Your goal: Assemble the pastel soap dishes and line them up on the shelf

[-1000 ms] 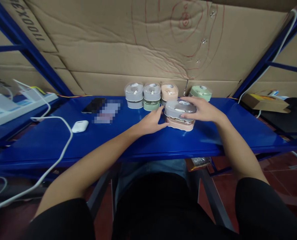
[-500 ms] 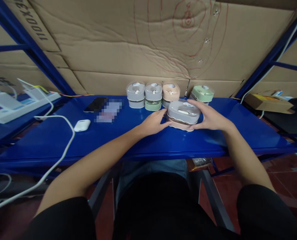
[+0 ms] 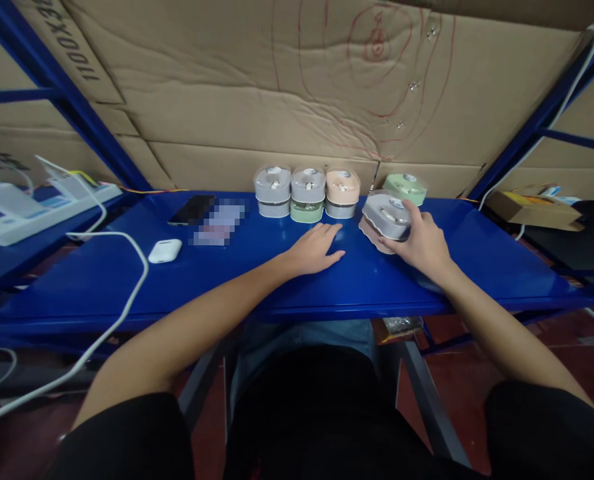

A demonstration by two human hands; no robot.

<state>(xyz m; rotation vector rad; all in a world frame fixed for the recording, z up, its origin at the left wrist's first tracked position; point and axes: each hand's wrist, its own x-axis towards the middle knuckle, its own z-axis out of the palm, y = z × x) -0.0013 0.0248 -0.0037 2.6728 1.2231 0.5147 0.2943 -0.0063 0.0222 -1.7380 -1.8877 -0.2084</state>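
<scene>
Head view: right hand [image 3: 423, 245] grips the grey-and-pink stack [image 3: 387, 217], left hand [image 3: 315, 251] open, cardboard [image 3: 297, 120] partly reading "1100X3".

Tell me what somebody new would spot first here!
Probably the right hand, holding a gray box with a pink one under it, right of the middle. Next, maybe the big red loops drawn high on the cardboard. The bright blue table stands out too, with pastel boxes along its back.
</scene>
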